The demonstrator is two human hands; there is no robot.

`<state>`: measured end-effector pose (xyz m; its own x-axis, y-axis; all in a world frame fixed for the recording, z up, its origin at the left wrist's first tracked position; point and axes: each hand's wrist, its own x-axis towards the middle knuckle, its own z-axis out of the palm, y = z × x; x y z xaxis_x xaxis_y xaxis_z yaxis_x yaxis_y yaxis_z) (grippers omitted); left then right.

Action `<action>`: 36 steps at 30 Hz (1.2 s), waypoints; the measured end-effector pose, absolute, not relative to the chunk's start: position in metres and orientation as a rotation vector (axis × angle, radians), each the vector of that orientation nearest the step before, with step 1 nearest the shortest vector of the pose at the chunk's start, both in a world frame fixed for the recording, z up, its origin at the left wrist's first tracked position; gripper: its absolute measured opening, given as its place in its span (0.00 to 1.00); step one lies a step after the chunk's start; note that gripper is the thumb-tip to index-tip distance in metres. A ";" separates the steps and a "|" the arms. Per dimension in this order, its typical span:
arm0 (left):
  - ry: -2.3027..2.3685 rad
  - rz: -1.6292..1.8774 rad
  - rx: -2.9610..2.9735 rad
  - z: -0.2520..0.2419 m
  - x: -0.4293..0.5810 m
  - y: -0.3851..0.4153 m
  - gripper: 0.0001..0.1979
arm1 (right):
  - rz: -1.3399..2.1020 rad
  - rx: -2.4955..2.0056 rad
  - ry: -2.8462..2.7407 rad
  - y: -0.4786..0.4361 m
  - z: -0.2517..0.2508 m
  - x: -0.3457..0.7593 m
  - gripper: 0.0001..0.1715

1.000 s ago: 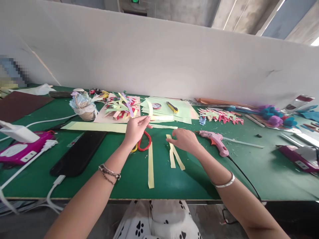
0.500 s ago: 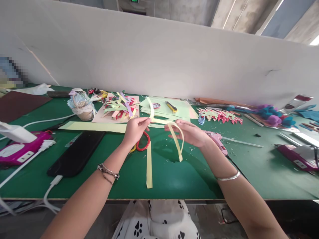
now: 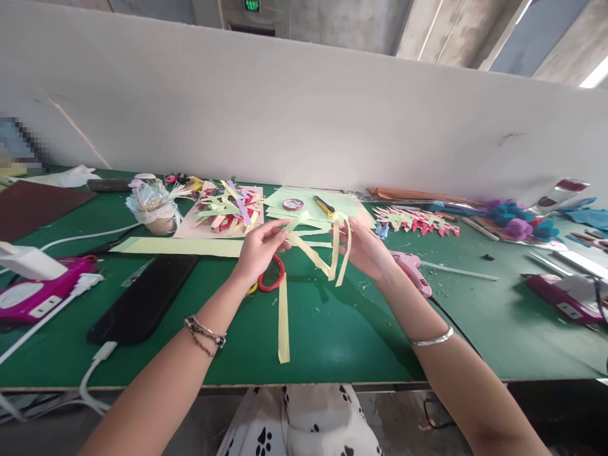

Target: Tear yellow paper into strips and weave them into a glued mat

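Observation:
A pale yellow paper strip [image 3: 311, 254], bent into zigzag folds, hangs in the air between my two hands. My left hand [image 3: 260, 252] pinches one end between thumb and fingers. The other side of the strip loops over the fingers of my right hand [image 3: 365, 250], which is closed on it near the fold. Just below my left hand lie scissors with a red handle [image 3: 272, 273], partly covered by the hand. Another yellow paper strip [image 3: 284, 323] rests flat on the table, pointing toward me.
A pink glue gun [image 3: 412, 269] lies beside my right wrist. Behind are pale green sheets [image 3: 299, 196] with a tape roll [image 3: 293, 204] and a yellow cutter [image 3: 324, 206]. Coloured paper scraps [image 3: 228, 206], a black power bank or phone [image 3: 142, 301] and a magenta power strip [image 3: 47, 288] sit left.
The strip has changed shape: its section between the hands now sags into a V, and the loop at my right hand has risen. My right fingers have moved slightly up.

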<state>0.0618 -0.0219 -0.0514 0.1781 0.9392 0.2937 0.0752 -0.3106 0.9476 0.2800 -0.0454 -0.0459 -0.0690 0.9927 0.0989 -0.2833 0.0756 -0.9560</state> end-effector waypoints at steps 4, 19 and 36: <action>0.976 1.256 1.525 -0.053 0.065 -0.021 0.16 | 1.280 -0.931 -1.174 -0.045 -0.049 0.277 0.18; 0.996 1.059 1.673 -0.049 0.064 -0.028 0.13 | 1.488 -0.706 -0.879 -0.040 -0.049 0.284 0.12; 1.154 0.898 1.902 -0.055 0.061 -0.021 0.17 | 1.405 -0.695 -1.068 -0.045 -0.042 0.287 0.13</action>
<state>0.0614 -0.0210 -0.0555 0.3549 0.9154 0.1899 0.4096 -0.3349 0.8486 0.2872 -0.0451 -0.0423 -0.1435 0.9741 0.1749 -0.4290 0.0980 -0.8980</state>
